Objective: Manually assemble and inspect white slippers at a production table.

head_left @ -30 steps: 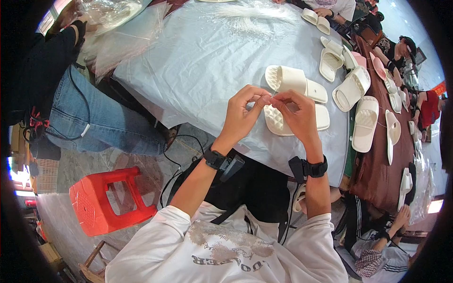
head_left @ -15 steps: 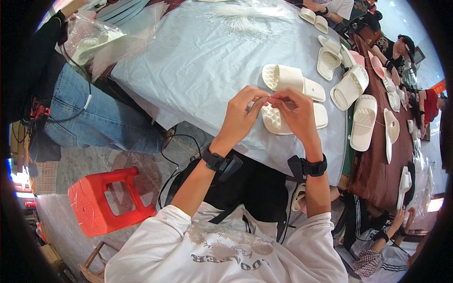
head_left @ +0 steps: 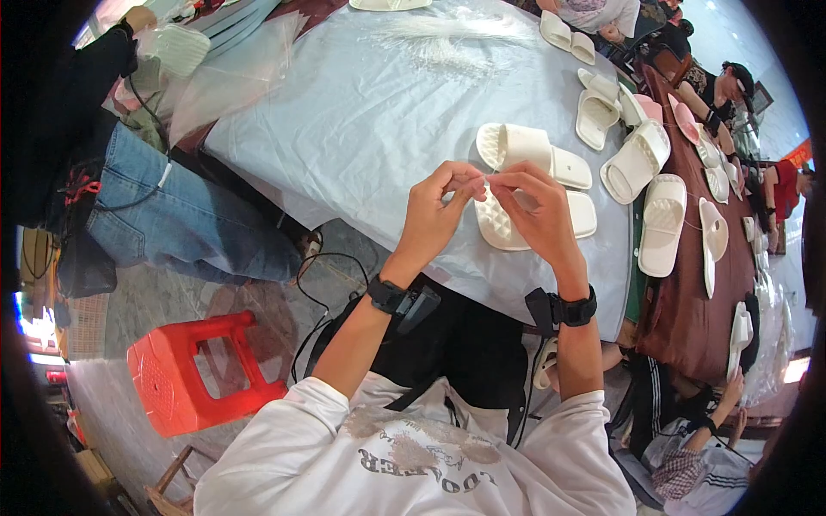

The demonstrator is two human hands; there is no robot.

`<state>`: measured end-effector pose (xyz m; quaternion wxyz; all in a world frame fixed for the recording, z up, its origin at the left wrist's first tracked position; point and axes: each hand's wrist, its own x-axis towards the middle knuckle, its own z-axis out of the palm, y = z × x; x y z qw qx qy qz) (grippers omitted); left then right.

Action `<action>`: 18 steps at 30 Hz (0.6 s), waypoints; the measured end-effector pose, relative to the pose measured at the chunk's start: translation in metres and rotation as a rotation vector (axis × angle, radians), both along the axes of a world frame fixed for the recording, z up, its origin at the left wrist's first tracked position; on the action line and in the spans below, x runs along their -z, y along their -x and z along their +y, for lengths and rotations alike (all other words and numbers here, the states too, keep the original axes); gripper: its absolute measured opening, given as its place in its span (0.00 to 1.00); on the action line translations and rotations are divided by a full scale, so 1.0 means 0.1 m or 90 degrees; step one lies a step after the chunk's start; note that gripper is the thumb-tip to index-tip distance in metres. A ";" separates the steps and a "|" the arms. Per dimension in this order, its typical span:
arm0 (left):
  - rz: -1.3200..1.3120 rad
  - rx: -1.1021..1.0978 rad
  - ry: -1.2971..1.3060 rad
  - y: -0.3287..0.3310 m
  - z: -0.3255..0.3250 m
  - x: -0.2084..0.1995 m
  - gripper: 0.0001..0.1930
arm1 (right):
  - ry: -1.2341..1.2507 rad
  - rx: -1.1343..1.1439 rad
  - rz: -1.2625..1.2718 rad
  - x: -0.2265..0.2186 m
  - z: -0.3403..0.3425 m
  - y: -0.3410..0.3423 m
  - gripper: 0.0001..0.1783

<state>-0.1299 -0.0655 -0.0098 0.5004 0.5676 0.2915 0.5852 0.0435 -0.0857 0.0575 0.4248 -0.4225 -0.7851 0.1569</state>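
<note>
My left hand (head_left: pixel 434 211) and right hand (head_left: pixel 538 211) pinch something tiny together above the white slipper (head_left: pixel 516 225), twelve o'clock from my chest.

Whatever the hands (head_left: pixel 490 206) pinch between their fingertips is perhaps too small to tell.

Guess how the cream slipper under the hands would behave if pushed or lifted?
The cream slipper lies sole up, flat on the grey table cover, so it would probably slide, not roll. Its thick, foam-like build suggests it is light and slightly bendy. The bumpy sole may grip a little.
</note>
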 end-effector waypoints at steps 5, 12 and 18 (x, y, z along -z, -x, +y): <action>0.077 0.038 0.027 0.05 0.00 -0.04 0.08 | 0.091 0.021 0.069 0.02 -0.01 -0.05 0.11; 0.105 0.052 -0.040 0.06 0.00 -0.04 0.06 | 0.126 -0.035 0.113 0.03 0.01 -0.05 0.13; 0.135 0.035 -0.049 0.01 0.03 0.00 0.07 | 0.133 -0.005 0.073 -0.01 -0.01 -0.15 0.13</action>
